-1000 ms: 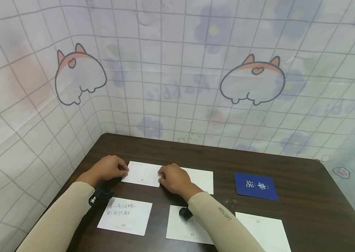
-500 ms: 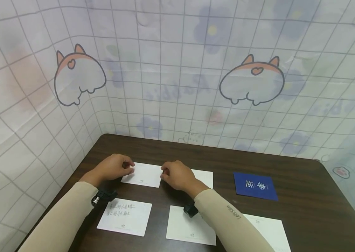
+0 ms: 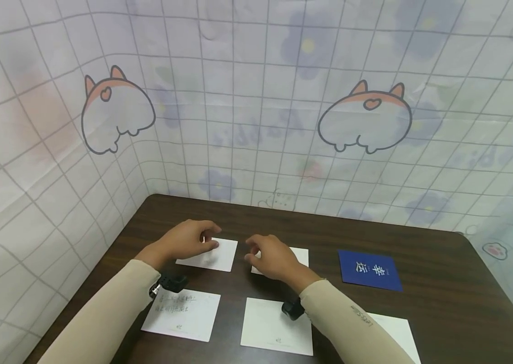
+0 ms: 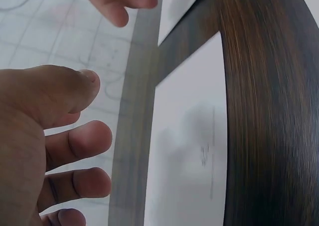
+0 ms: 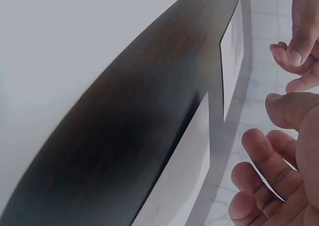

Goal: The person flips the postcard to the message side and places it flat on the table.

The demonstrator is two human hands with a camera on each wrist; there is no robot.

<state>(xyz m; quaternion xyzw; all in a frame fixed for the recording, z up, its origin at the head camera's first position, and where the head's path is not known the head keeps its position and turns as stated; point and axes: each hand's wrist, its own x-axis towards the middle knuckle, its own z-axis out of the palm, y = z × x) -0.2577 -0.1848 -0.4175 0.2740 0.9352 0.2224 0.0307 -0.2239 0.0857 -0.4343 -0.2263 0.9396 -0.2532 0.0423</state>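
My left hand [image 3: 185, 240] hovers above the back-left white card [image 3: 223, 256], its fingers loosely bent and holding nothing. In the left wrist view that card [image 4: 192, 136] lies flat below the fingers, apart from them. Over the neighbouring back white card [image 3: 301, 256] is my right hand [image 3: 272, 257], fingers loosely curved with nothing between them. It covers much of that card. Nearer the front lie a card with handwritten characters [image 3: 188, 318] and a blank-looking card [image 3: 270, 326], partly beneath the wrist cameras.
A blue card with pale characters [image 3: 370, 270] lies at the right on the dark wooden table [image 3: 443, 293]. Another white card [image 3: 397, 331] is partly hidden by the right sleeve. Behind the table hangs a white gridded curtain [image 3: 256, 101].
The left hand has moved right and risen over the back-left card. The right hand has shifted right, off the gap between the back cards. The cards look unmoved over the last half second.
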